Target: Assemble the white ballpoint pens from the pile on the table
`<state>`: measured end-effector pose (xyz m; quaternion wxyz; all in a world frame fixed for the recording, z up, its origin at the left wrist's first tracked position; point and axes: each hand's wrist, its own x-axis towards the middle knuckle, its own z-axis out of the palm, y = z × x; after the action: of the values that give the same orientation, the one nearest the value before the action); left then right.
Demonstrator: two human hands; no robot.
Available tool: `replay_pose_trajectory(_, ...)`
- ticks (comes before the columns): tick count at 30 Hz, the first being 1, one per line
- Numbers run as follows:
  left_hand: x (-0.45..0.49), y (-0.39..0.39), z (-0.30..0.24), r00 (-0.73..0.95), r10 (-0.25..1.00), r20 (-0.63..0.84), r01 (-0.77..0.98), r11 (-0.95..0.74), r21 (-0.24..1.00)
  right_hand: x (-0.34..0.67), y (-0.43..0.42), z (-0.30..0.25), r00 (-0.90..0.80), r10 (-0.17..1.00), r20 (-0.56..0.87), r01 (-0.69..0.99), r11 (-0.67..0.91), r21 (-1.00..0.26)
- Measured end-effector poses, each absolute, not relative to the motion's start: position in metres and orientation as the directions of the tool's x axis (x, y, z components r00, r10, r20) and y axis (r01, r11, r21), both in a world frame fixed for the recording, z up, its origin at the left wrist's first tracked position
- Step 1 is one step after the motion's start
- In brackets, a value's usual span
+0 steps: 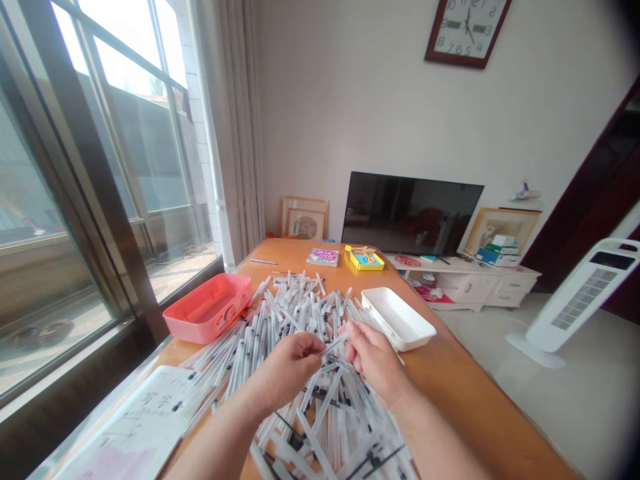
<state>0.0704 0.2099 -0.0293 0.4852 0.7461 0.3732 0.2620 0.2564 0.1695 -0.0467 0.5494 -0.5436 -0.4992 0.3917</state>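
Observation:
Above a heap of translucent white pens (280, 317), my two hands meet at one slim pen (335, 344). Its left end is pinched in the fingers of my left hand (300, 357). My right hand (371, 353) closes on the other end, and its fingers hide that tip. Many pens in the heap have black parts, and several thin black rods lie among them near my forearms. A red plastic box (207, 313) stands left of the heap. On the right, beyond my right hand, is a white plastic box (399, 319).
A sheet with handwriting (133, 427) lies at the table's left front. Farther back are a purple booklet (323, 257), a yellow box (367, 259) and a single pen (264, 262). The wooden table's (480, 393) right edge borders the floor, where a white tower fan (575, 307) stands.

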Motion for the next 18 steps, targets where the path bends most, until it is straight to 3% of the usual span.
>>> replay_pose_trajectory(7,0.092,0.199,-0.047,0.490,0.857,0.160,0.253,-0.316,0.914,0.243,0.165,-0.042,0.201,0.968,0.150,0.027,0.148,-0.989)
replay_pose_trajectory(13,0.098,0.194,-0.059,0.503,0.845,0.179,0.237,-0.335,0.912,0.240,0.163,-0.038,0.273,0.947,0.170,0.028,0.169,-0.985)
replay_pose_trajectory(18,0.096,0.188,-0.043,0.547,0.830,0.111,0.181,-0.246,0.952,0.243,0.162,-0.036,0.247,0.957,0.152,-0.060,0.172,-0.983)
